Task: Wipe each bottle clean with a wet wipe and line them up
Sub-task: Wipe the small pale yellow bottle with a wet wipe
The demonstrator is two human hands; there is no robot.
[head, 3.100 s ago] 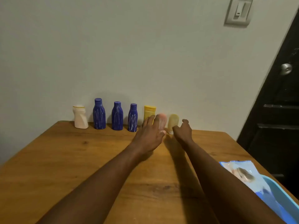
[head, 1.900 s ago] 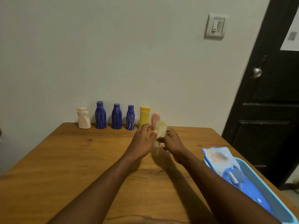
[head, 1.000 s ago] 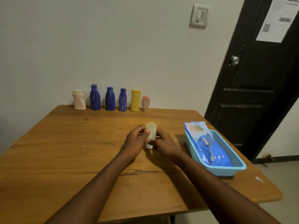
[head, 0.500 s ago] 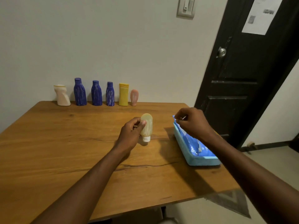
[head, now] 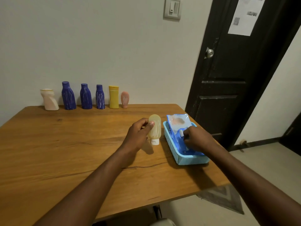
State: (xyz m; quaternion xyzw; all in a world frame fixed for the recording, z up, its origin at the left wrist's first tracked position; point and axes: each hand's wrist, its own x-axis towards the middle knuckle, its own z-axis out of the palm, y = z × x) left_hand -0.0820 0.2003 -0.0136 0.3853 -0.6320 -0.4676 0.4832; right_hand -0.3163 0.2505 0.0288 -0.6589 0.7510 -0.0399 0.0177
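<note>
My left hand grips a pale yellow squeeze bottle, standing cap-down on the wooden table. My right hand is down in the light blue basket, fingers curled on the blue wet wipe pack around its white tab. Along the back wall stand a cream bottle, three blue bottles, a yellow bottle and a small pink bottle in a row.
The basket sits near the table's right edge. A black door stands to the right, and a rug lies on the floor beneath the table's corner. A light switch is on the wall.
The pale yellow bottle came from the back row to mid-table with both hands. My right hand then let go of it, went to the basket and now sits lower on the wipe pack.
</note>
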